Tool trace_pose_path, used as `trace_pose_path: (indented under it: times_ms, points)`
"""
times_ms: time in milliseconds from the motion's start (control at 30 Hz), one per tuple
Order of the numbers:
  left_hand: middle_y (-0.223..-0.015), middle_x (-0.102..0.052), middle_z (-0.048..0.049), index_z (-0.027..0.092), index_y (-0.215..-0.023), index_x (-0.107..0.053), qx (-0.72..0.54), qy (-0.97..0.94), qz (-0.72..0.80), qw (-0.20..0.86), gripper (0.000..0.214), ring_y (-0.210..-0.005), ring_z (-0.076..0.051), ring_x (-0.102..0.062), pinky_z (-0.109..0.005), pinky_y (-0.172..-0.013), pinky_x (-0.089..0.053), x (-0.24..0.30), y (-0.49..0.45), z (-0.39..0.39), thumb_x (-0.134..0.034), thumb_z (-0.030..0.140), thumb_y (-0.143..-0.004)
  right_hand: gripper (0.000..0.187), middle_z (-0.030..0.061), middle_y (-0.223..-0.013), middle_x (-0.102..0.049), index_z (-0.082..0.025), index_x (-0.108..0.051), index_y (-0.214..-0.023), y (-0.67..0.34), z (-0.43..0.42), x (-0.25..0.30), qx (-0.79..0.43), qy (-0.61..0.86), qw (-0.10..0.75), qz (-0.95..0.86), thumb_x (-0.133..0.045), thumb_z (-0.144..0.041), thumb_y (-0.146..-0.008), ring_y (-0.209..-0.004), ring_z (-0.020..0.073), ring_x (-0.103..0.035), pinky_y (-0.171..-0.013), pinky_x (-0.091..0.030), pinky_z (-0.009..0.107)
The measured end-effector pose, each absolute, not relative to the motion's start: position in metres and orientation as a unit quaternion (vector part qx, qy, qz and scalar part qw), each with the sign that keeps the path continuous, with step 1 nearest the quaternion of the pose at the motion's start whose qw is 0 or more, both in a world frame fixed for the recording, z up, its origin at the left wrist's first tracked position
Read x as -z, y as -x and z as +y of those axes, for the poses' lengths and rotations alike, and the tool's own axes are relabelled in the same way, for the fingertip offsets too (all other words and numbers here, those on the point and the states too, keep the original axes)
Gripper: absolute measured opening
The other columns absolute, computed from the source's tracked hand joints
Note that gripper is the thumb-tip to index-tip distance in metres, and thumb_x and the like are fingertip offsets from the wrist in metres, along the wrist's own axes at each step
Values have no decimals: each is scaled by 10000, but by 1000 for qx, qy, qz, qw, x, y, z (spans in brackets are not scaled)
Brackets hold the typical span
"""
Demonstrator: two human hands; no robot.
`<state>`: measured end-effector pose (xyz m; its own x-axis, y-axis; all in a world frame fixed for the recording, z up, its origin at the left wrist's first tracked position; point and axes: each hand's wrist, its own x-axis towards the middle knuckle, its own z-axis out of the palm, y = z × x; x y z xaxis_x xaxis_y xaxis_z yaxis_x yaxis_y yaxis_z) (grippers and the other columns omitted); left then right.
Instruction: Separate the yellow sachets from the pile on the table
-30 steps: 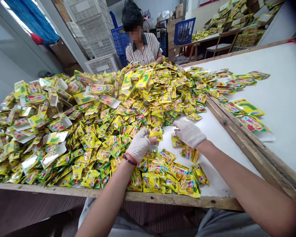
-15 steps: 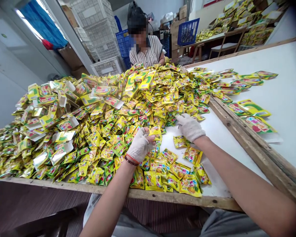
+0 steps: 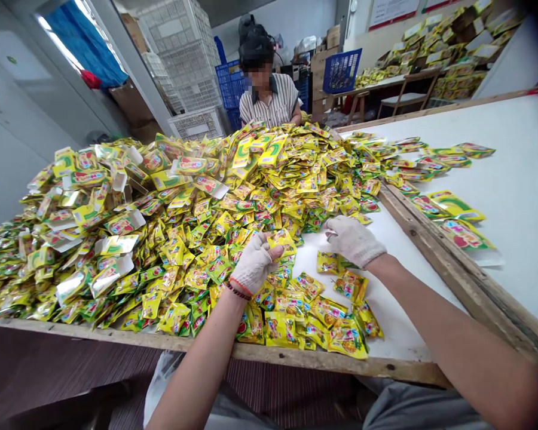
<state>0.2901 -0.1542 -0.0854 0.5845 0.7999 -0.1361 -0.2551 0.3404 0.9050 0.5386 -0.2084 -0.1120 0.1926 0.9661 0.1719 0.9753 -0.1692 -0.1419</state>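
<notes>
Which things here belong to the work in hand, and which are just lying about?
Apparently in the work:
yellow packet, in the left hand
loose packets, near the right hand
packet pile

Probably just about:
blue basket
chair
white crates

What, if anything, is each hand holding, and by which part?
Left hand: a yellow packet, pinched by its left end. Right hand: curled, but whether it holds anything can't be told.

Packet heap (image 3: 224,221) on table (image 3: 520,179), mostly left of divider (image 3: 430,239); person (image 3: 273,98) behind.
</notes>
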Motion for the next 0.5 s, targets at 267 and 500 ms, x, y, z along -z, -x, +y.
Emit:
trace_pose_path:
  times_ms: [267,500]
  points:
    - [-665,-524,70,166,-762,-485,-380,-395,325,771,469,-476,-33,-465,-160,-437,-393,91,-293,-145,-879,272,-531,572,178,-1343,-437,-226,-516,-1326,-537,-140,103,-29,808,35,-588,-617,-412,-794,-1024,292,-611,-845,-469,383]
    - [-675,-552,67,201,-863,-474,-366,-441,320,754,443,-495,-84,-557,-181,-441,-465,86,-290,-148,-793,200,-555,447,155,-1075,-577,-231,-575,-1253,-523,-195,110,-3,749,-7,-662,-544,-411,-845,-921,285,-625,-753,-464,371]
